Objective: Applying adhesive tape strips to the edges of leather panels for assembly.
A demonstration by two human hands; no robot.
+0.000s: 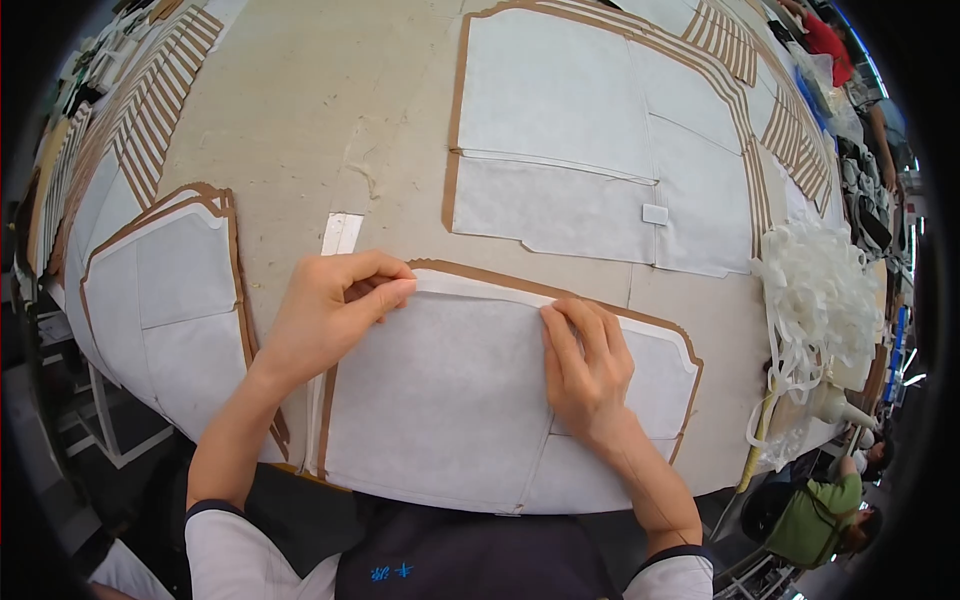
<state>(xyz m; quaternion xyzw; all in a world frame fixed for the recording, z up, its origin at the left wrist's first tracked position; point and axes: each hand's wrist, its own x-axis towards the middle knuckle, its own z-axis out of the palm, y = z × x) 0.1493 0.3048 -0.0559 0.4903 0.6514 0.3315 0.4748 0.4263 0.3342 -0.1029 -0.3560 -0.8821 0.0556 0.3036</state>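
Note:
A white fabric panel with brown edges (430, 400) lies flat in front of me, near the table's front edge. Along its far edge runs a narrow white strip (480, 288), slightly lifted between my hands. My left hand (335, 310) pinches the strip at the panel's far left corner, thumb against forefinger. Farther right, my right hand (592, 375) has its bent fingers closed at the strip's edge; its thumb is mostly hidden. Past the right hand, the strip (655, 332) follows the edge to a notched corner.
A larger white panel (550, 90) with brown edges lies beyond, a small white tag (655, 214) on it. Stacked panels (185, 265) lie at left, brown-and-white striped pieces (165, 105) behind them. Tangled white strips (820, 300) heap at right. Another person (820, 520) is at lower right.

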